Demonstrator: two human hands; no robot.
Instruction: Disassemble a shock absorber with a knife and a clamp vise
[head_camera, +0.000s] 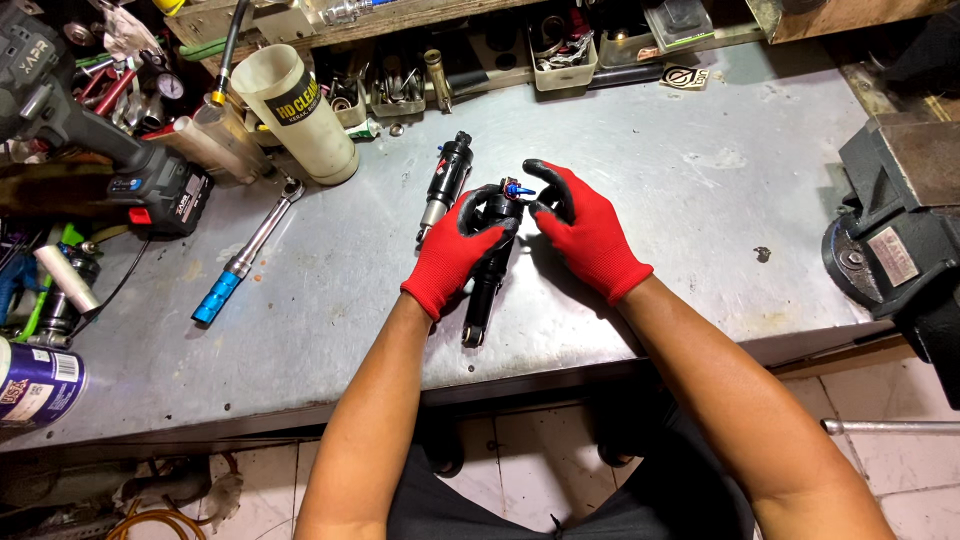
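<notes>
So the person is mid-fiddle with a bike shock (488, 262), black and tube-shaped, lying lengthwise on the metal surface (680, 180) right in front of them. Left hand (455, 255) in a red glove has its grip wrapped around the upper body of it, holding it steady. Right hand (585, 228) sits at the top end, fingertips pinched close by the little blue knob (514, 188); can't tell if they're actually squeezing it. Looks like an adjusting or checking step, and the next bit probably needs a fine finger twist, not force. A second shock (445, 185) lies just beside, a blue-handled wrench (245, 258) further left.
</notes>
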